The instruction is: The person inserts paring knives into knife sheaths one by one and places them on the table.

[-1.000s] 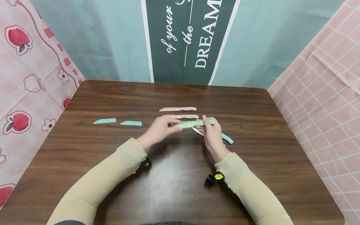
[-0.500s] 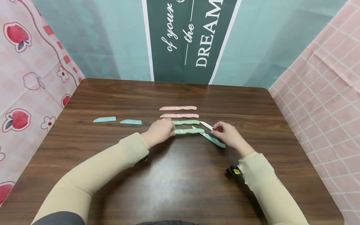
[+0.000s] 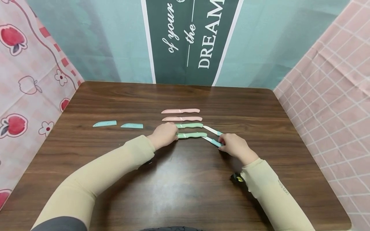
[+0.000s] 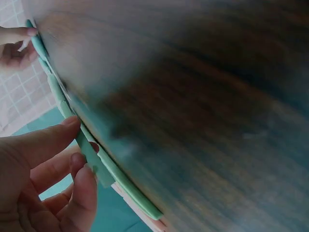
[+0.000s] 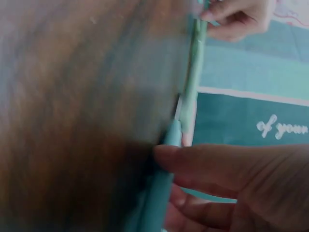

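My left hand (image 3: 164, 135) pinches the sheath end of the nearer green knife (image 3: 193, 135), which lies on the table; the left wrist view shows thumb and fingers on its green sheath (image 4: 100, 174). A second green knife (image 3: 193, 125) lies just behind it, its left end partly covered by that hand. At the right, my right hand (image 3: 236, 147) grips the handle of the nearer blue knife (image 3: 213, 142), thumb along it in the right wrist view. The white blade is bare and its tip meets the green handle. Another bare blue knife (image 3: 212, 130) lies beyond, its handle partly hidden.
Two sheathed pink knives (image 3: 190, 110) lie in parallel behind the green ones. Two blue sheaths (image 3: 104, 123) rest apart at the left of the wooden table (image 3: 130, 199). Fabric hangings (image 3: 248, 45) enclose the back and sides.
The green knife that both hands held raised now lies below the other green one. My right hand has let it go, touched the farther blue knife, then shifted to the nearer one.
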A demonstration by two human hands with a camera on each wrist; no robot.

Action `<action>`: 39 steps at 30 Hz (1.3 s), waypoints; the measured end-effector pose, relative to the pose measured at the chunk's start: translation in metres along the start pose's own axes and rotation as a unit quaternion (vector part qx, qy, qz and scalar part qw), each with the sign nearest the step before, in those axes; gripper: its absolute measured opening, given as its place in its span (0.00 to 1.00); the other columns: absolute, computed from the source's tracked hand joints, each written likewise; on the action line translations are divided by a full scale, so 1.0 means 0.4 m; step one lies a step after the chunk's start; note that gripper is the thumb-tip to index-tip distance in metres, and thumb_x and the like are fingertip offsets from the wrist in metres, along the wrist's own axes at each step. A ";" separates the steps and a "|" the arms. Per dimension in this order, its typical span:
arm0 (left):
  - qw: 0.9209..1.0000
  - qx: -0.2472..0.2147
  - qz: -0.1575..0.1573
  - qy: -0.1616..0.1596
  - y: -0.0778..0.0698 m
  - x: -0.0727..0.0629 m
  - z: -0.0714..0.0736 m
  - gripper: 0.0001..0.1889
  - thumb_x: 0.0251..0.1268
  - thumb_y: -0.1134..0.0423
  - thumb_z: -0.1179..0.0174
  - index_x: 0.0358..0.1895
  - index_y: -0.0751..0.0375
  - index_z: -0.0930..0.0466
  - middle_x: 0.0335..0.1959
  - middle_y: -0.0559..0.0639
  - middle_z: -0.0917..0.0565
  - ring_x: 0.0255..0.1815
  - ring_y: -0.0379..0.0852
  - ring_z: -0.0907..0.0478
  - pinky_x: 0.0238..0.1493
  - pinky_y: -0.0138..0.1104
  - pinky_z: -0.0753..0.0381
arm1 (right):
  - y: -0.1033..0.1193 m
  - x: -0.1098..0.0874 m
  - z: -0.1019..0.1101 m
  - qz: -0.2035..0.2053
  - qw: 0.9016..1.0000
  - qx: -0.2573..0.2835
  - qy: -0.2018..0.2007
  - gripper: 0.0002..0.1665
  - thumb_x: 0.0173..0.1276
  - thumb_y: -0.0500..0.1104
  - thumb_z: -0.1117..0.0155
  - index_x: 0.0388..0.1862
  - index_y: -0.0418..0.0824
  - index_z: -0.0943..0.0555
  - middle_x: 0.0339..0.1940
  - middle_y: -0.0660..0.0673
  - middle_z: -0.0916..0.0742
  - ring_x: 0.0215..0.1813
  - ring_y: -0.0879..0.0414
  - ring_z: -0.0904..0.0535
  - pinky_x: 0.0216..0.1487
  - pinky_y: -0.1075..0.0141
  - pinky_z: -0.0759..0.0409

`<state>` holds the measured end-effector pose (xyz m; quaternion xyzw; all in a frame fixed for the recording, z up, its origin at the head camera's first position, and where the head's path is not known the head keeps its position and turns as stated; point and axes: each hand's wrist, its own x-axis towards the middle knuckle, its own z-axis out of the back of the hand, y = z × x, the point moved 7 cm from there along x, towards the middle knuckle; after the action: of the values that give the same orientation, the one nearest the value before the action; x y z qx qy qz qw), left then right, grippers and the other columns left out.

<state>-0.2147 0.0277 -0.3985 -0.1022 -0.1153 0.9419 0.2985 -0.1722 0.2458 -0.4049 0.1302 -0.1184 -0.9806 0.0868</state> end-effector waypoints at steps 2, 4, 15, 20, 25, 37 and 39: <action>1.000 0.004 0.000 0.001 0.002 0.002 -0.002 0.06 0.56 0.62 0.34 0.24 0.56 0.17 0.26 0.46 0.21 0.26 0.41 0.25 0.30 0.37 0.21 | -0.012 -0.011 0.012 0.002 1.000 -0.004 0.010 0.09 0.54 0.42 0.32 0.33 0.42 0.20 0.27 0.50 0.19 0.30 0.55 0.25 0.28 0.58 0.26; 1.000 0.005 0.002 0.005 0.005 0.006 -0.006 0.07 0.56 0.62 0.34 0.23 0.55 0.18 0.25 0.46 0.22 0.26 0.41 0.25 0.30 0.38 0.21 | -0.025 -0.026 0.030 0.004 1.000 0.000 0.018 0.08 0.55 0.41 0.33 0.34 0.40 0.19 0.29 0.49 0.18 0.32 0.54 0.24 0.31 0.57 0.25; 0.999 0.044 0.023 0.016 0.012 0.020 -0.016 0.06 0.59 0.62 0.37 0.25 0.56 0.18 0.31 0.50 0.20 0.27 0.44 0.23 0.26 0.39 0.20 | -0.051 -0.080 0.124 0.009 0.997 0.062 -0.036 0.08 0.61 0.39 0.36 0.38 0.36 0.19 0.33 0.43 0.18 0.34 0.50 0.26 0.35 0.55 0.27; 0.999 0.048 0.008 -0.020 0.020 0.006 -0.002 0.04 0.58 0.61 0.37 0.28 0.56 0.17 0.32 0.49 0.21 0.28 0.45 0.22 0.27 0.41 0.20 | -0.039 -0.066 0.112 0.036 0.992 0.109 -0.052 0.08 0.61 0.38 0.36 0.39 0.37 0.19 0.33 0.45 0.18 0.36 0.51 0.24 0.36 0.59 0.27; 0.992 0.076 -0.001 -0.097 0.089 -0.037 0.053 0.07 0.58 0.59 0.37 0.35 0.57 0.17 0.34 0.50 0.24 0.34 0.51 0.22 0.26 0.45 0.19 | -0.031 -0.052 0.093 0.052 0.977 0.202 -0.039 0.11 0.66 0.41 0.39 0.44 0.36 0.21 0.35 0.45 0.17 0.36 0.53 0.23 0.33 0.62 0.25; 0.992 0.088 0.083 0.031 0.350 -0.166 0.061 0.19 0.61 0.67 0.39 0.55 0.70 0.25 0.51 0.67 0.26 0.49 0.64 0.26 0.42 0.52 0.22 | -0.009 -0.005 0.065 0.028 0.903 0.422 -0.076 0.21 0.71 0.43 0.45 0.54 0.27 0.24 0.39 0.30 0.19 0.35 0.56 0.19 0.40 0.71 0.19; 0.993 0.088 0.083 0.011 0.362 -0.175 0.067 0.16 0.61 0.67 0.39 0.51 0.69 0.22 0.46 0.65 0.23 0.45 0.62 0.23 0.38 0.51 0.20 | -0.004 0.001 0.061 0.024 0.888 0.452 -0.084 0.21 0.70 0.42 0.44 0.53 0.26 0.24 0.39 0.32 0.19 0.33 0.62 0.21 0.39 0.72 0.19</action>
<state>-0.2438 -0.1326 -0.4045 -0.0956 -0.0198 0.9686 0.2286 -0.1797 0.2523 -0.3827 0.0695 -0.5586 -0.8259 0.0323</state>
